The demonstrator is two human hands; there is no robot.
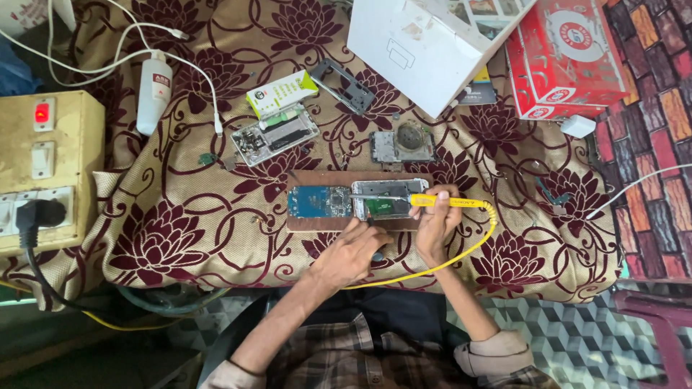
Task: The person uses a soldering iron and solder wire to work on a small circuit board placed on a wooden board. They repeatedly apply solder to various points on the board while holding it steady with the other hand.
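My right hand (432, 223) grips a yellow-handled soldering iron (440, 202), its metal tip reaching left over an opened phone body (389, 189). Beside that phone lies a blue circuit board (319, 202), both on a brown wooden board (299, 223). My left hand (353, 252) rests at the wooden board's near edge, fingers curled around a small dark object that I cannot make out. The iron's yellow cord (461, 253) loops back toward me.
Floral cloth covers the table (180, 238). A second opened phone (275, 137), green-white battery (281, 92), loose phone frame (344, 85), another phone part (401, 144), white bottle (154, 90), white box (425, 43) and red box (566, 57) lie beyond. A switchboard (43, 169) stands left.
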